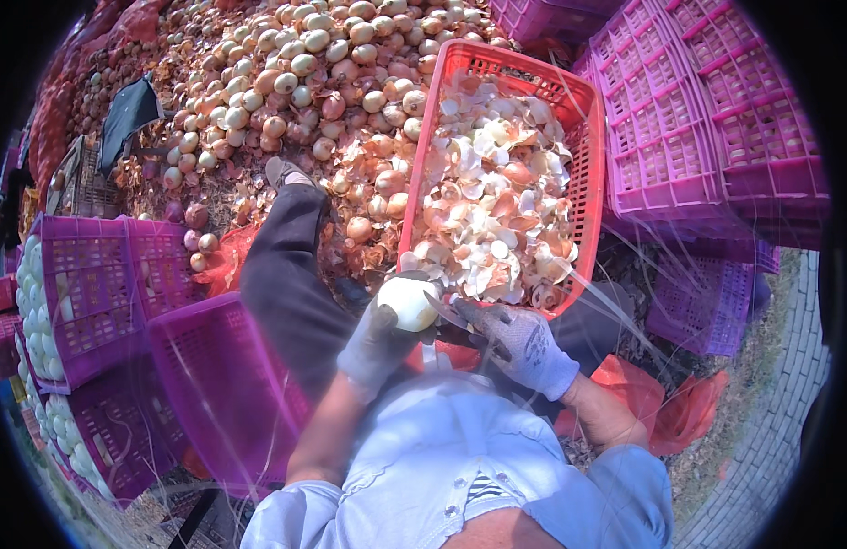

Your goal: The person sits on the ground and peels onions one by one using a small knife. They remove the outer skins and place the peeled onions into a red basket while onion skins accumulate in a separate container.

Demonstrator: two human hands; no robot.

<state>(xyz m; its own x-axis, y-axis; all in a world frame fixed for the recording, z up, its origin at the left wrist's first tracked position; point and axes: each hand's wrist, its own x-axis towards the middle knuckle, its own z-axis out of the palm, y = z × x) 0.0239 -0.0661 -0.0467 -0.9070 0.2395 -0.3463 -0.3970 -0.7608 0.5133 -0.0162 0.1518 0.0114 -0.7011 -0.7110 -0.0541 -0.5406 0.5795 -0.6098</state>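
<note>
My left hand (376, 346), in a grey-coated work glove, grips a peeled white onion (407, 304) above my lap. A knife (445, 310) is held in my gloved right hand (523, 343), its curved blade close against the onion's right side; whether it touches I cannot tell. Most of the knife's handle is hidden by the fingers. Just beyond both hands stands a red plastic crate (415, 199), heaped with onion skins and trimmed pieces (495, 185).
Unpeeled onions (306, 65) lie piled on the ground ahead. Stacked purple crates (670, 117) rise at the right. More purple crates (94, 288), holding peeled onions (42, 322), stand left, near a tilted purple crate (224, 391). Red mesh bags (687, 412) and brick paving (773, 412) lie right.
</note>
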